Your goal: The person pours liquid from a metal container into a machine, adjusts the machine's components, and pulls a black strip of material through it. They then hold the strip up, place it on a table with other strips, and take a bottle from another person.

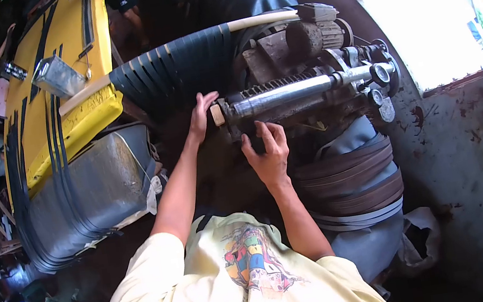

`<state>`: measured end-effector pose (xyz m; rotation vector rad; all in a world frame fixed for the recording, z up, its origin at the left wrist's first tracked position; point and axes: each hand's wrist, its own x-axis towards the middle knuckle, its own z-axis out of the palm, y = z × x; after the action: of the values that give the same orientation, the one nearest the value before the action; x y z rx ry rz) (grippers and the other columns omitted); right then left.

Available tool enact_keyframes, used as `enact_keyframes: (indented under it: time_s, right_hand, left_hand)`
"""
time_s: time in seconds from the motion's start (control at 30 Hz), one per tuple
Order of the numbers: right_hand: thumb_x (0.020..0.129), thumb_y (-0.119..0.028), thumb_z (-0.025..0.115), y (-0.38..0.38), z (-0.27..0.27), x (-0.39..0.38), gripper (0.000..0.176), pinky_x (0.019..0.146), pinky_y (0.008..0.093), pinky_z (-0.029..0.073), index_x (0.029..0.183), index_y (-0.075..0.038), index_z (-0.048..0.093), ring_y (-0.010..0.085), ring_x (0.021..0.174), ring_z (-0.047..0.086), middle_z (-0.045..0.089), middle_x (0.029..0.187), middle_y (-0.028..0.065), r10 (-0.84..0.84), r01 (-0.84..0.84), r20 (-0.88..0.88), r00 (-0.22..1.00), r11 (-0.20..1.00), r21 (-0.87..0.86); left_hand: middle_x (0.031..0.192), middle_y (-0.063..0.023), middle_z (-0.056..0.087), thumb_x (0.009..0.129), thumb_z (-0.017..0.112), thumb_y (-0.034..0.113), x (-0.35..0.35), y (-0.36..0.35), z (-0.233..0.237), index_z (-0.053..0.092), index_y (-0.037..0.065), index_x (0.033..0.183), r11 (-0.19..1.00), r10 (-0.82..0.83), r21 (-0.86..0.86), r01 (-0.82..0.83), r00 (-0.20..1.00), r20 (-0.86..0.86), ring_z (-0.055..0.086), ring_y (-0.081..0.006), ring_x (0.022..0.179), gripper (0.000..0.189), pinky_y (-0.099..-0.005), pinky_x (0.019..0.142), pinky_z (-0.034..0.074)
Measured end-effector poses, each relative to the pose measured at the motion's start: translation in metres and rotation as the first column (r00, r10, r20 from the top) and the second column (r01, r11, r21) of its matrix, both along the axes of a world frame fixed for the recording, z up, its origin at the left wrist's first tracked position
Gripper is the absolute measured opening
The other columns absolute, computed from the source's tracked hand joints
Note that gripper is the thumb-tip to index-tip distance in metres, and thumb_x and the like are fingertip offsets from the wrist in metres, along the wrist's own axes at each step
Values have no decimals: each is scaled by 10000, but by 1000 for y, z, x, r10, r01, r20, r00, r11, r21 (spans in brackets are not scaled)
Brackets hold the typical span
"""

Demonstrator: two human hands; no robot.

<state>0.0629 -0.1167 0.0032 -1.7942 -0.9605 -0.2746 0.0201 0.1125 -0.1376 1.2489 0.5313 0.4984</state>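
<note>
A dark, grimy machine with a shiny metal roller (283,96) stands in front of me. My left hand (201,117) is raised at the machine's left end, fingers stretched upward, right beside a small tan block (217,115). Just below the front of the roller is my right hand (269,152), palm toward the machine, its fingers bent and spread apart. Neither hand shows anything in its grip. Behind the roller runs a row of ridged teeth (272,86), and two round dials or knobs (379,73) sit at its right end.
Black strips (172,64) hang over a wooden pole between the machine and a yellow table (79,25). A metal tin (59,77) stands on that table. A grey wrapped bundle (87,186) lies below it. Wrapped rolls (351,197) stand at right by the wall (471,141). People are at the left.
</note>
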Motion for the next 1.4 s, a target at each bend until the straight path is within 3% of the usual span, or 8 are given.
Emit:
enact_keyframes:
  time_s: [0.17, 0.23, 0.27, 0.3, 0.43, 0.5, 0.63, 1.4]
  right_hand:
    - [779, -42, 819, 0, 5, 0, 422, 737, 347, 564, 1167, 34, 670, 260, 842, 649, 600, 1016, 154, 20, -20, 13, 1000, 999, -27]
    - [782, -42, 818, -1, 6, 0, 423, 744, 348, 563, 1170, 33, 669, 254, 847, 648, 600, 1016, 152, 25, -25, 7, 1000, 999, -37]
    - [785, -44, 817, -1, 7, 1, 423, 751, 348, 563, 1174, 32, 668, 249, 851, 646, 599, 1017, 150, 25, -25, 2, 1000, 999, -45]
    - [787, -45, 816, -2, 7, 0, 424, 758, 347, 563, 1177, 32, 667, 245, 855, 644, 599, 1018, 148, 26, -26, -4, 1000, 998, -54]
    - [792, -55, 822, -3, 5, 2, 430, 760, 348, 565, 1186, 25, 669, 245, 862, 658, 607, 1043, 149, 28, -29, -21, 999, 998, -55]
    - [792, -58, 824, -3, 5, 2, 429, 760, 349, 565, 1184, 25, 671, 245, 864, 660, 610, 1044, 149, 23, -24, -21, 1000, 998, -51]
    - [770, -56, 841, -1, 6, 0, 428, 755, 334, 554, 1170, -1, 698, 205, 845, 649, 624, 998, 111, 2, -3, -55, 999, 1000, -19]
    - [792, -84, 820, -3, 7, 5, 413, 748, 351, 566, 1163, 33, 680, 256, 850, 665, 612, 1034, 153, 44, -45, -65, 997, 999, -24]
  left_hand:
    - [1044, -64, 737, 1053, 237, 662, 35, 5, 39, 679, 25, 1151, 850, -302, -438, 293, 952, 50, 694, -148, 889, 782, -309, 872, 542]
    - [1190, -31, 663, 1062, 354, 609, 22, -14, 51, 558, 29, 1381, 903, -185, -417, 103, 969, -161, 602, -102, 1116, 692, -301, 1046, 446]
    - [1291, -10, 598, 1098, 406, 468, 15, 6, -38, 517, 56, 1431, 894, -330, -226, 388, 909, 255, 536, -115, 1198, 542, -305, 1097, 382]
    - [1291, -10, 598, 1098, 406, 468, 8, -4, -33, 517, 56, 1431, 896, -322, -230, 380, 912, 254, 536, -115, 1198, 542, -305, 1097, 382]
    - [1210, 12, 639, 1085, 370, 257, -6, -37, -39, 554, 76, 1378, 998, -36, -57, 26, 985, -168, 557, -82, 1136, 391, -285, 1012, 425]
    - [898, 6, 687, 1083, 172, 604, -21, -48, -41, 694, 63, 1080, 1000, -12, -29, 1, 918, -397, 625, -101, 857, 752, -270, 881, 479]
    - [903, -25, 714, 1062, 179, 654, -44, -73, -13, 704, 47, 1084, 981, -92, -182, 65, 986, -142, 620, -104, 828, 803, -245, 838, 480]
    - [707, -52, 682, 984, 189, 785, -97, -62, -28, 700, 22, 944, 989, -138, -101, 108, 918, -372, 658, -160, 766, 919, -303, 860, 477]
